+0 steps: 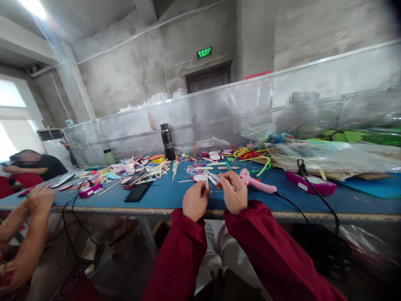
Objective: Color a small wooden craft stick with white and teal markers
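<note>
Just above the front edge of the blue table [175,196], my left hand [196,202] is closed on a flat pale wooden stick [206,179], held upright between thumb and fingertips. My right hand [233,192] is closed around a slim, pale, pen-like thing [214,177] whose tip points left, close to the stick. Its exact kind is too small to tell. A white disc with a red rim [199,178] lies behind my left hand. Right of my right hand rests a pink hot glue gun [260,184] with a black cord.
Loose sticks [159,169] and craft pieces litter the table. A black phone [138,191], black thermos [167,144] and purple boxes [310,182] with cords stand around. Plastic bags [338,156] lie at right. A co-worker's hands [42,198] are at left, before a perforated metal screen [213,113].
</note>
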